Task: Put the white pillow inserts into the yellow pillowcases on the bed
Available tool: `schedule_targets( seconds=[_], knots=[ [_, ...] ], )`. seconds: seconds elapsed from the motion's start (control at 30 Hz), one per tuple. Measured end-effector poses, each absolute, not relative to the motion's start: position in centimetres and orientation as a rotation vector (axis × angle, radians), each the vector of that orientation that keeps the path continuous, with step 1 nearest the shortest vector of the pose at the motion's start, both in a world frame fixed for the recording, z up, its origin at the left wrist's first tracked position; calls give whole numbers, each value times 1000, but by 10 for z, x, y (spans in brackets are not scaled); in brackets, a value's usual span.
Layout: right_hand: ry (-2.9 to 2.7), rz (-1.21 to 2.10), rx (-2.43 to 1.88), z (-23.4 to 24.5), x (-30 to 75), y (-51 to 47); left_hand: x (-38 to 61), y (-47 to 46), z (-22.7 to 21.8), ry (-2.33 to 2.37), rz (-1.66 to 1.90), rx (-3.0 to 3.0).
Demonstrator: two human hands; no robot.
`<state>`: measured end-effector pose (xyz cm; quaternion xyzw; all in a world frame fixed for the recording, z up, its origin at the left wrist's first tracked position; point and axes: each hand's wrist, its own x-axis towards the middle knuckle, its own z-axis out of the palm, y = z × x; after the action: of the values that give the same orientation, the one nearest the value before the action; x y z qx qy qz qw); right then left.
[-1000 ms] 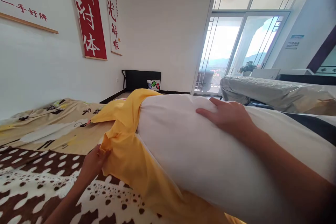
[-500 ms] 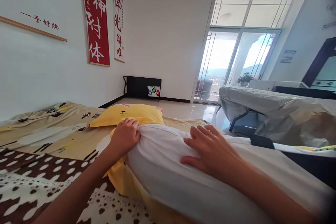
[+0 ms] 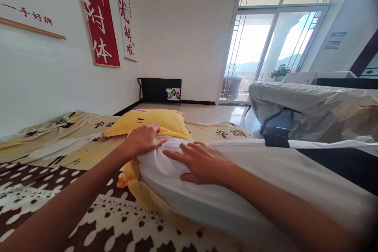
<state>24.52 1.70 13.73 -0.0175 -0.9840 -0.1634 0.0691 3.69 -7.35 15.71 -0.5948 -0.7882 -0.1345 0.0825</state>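
A long white pillow [image 3: 236,181] lies across the bed in front of me, its far end inside a yellow pillowcase [image 3: 134,175]. My left hand [image 3: 143,140] presses on that end of the white pillow, fingers curled over the fabric where the yellow case begins. My right hand [image 3: 201,161] lies flat on top of the pillow just beside it, fingers stretched out. A second yellow pillow [image 3: 150,121] with a cartoon print sits right behind the hands.
A brown and white patterned blanket [image 3: 59,204] covers the near bed, a beige cartoon sheet [image 3: 67,134] the far part. Red and white banners [image 3: 97,15] hang on the left wall. A covered sofa [image 3: 310,106] stands right, a glass balcony door [image 3: 265,51] beyond.
The white pillow has come down from a raised position onto the bed. My left hand left the pillowcase edge and moved onto the pillow's end; my right hand slid toward it.
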Motion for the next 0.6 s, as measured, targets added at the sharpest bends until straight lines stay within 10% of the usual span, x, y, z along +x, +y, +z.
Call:
schedule_targets(
  seconds=[0.6],
  knots=[
    [-2602, -389, -263, 103, 202, 47, 160, -6, 166, -2025, -869, -1967]
  ],
)
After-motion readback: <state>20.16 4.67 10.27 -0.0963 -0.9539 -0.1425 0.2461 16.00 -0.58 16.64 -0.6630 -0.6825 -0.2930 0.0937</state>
